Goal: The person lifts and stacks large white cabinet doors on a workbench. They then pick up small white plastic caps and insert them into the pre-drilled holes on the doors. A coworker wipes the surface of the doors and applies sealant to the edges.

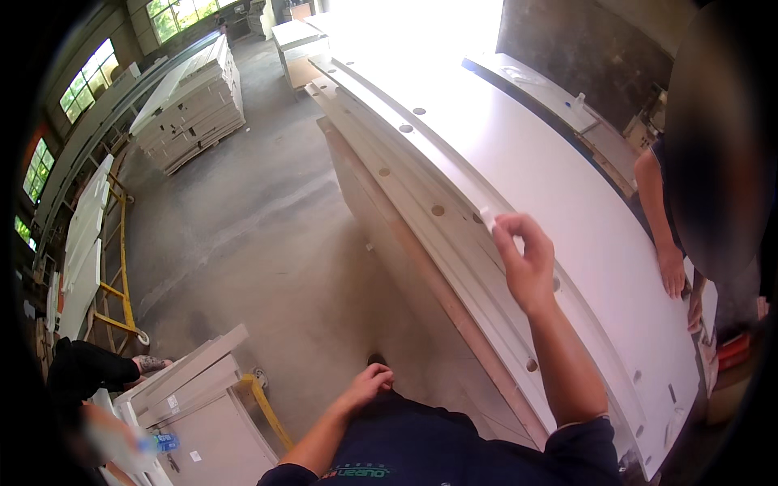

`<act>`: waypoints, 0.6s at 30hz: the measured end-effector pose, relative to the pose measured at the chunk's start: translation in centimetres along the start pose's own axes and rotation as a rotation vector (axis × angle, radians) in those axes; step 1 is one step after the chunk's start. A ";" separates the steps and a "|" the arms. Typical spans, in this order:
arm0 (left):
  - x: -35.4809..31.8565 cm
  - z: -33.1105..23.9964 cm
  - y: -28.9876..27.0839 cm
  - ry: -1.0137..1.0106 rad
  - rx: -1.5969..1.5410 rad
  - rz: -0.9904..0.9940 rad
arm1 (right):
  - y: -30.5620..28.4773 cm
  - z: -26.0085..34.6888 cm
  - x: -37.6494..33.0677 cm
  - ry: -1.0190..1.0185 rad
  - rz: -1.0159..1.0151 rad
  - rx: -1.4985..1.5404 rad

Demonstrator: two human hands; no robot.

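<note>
My right hand [528,257] reaches over the edge of a stack of long white panels [583,202], thumb and forefinger pinched on a small white piece [486,216]. That piece is held near the raised edge strip of the top panel, close to one of its round holes. Whether it touches the panel I cannot tell. Nearer my body, my left hand [369,385] is held in front of my dark shirt [413,441]. Its fingers are curled, and what they hold, if anything, does not show.
Across the panels another person's hand [671,271] rests at the far edge. At lower left, a second person stands by a cart of boards [215,429]. A yellow-framed trolley [121,283] and a stack of white boards [194,97] stand on the left.
</note>
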State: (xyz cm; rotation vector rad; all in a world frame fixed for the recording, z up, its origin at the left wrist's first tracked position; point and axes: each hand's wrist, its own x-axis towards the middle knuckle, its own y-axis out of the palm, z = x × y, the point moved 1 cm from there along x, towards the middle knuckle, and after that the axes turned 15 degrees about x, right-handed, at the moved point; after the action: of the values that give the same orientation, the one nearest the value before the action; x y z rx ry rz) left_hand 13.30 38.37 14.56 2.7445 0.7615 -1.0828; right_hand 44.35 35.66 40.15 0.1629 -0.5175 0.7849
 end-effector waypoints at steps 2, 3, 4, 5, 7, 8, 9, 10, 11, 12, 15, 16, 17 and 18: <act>0.3 -1.3 -5.9 -0.023 -0.122 -0.121 | 2.7 -3.6 9.8 0.038 -0.034 -0.212; 0.5 -1.6 -8.5 -0.007 -0.140 -0.164 | 3.3 -6.5 14.1 0.033 -0.008 -0.300; 0.3 -1.7 -10.7 0.000 -0.161 -0.208 | 3.8 -9.6 17.6 0.011 -0.010 -0.448; 0.1 -1.7 -12.8 0.001 -0.187 -0.262 | 5.4 -11.8 20.4 0.051 -0.003 -0.478; -0.2 -1.7 -16.0 -0.007 -0.257 -0.287 | 7.7 -15.3 24.4 0.139 0.005 -0.545; -0.1 -1.6 -17.3 -0.013 -0.300 -0.304 | 8.9 -16.9 25.9 0.119 0.030 -0.624; 0.5 -1.6 -18.4 -0.017 -0.338 -0.318 | 9.6 -18.4 27.2 0.101 0.051 -0.706; 0.9 -1.5 -19.2 -0.030 -0.379 -0.335 | 10.4 -19.5 28.2 0.087 0.080 -0.785; 1.6 -1.4 -19.9 -0.042 -0.418 -0.347 | 10.8 -20.4 29.0 0.081 0.099 -0.792; 2.6 -1.6 -20.4 -0.053 -0.436 -0.331 | 10.7 -21.2 29.8 0.077 0.113 -0.801; 5.3 -3.1 -22.1 -0.100 -0.390 -0.286 | 11.2 -21.5 31.4 0.082 0.101 -0.715; 6.4 -4.2 -22.9 -0.103 -0.393 -0.254 | 11.0 -21.4 31.4 0.096 0.082 -0.676; 7.5 -5.1 -23.9 -0.097 -0.374 -0.246 | 11.1 -21.4 31.3 0.079 0.128 -0.684; 8.9 -5.8 -24.9 -0.092 -0.354 -0.234 | 11.1 -21.5 31.2 0.063 0.172 -0.693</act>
State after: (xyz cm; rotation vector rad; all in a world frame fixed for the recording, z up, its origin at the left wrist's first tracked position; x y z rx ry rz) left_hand 10.44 65.29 15.29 2.3386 1.1578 -0.9897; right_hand 63.12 70.23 36.66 -0.5519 -0.7212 0.7334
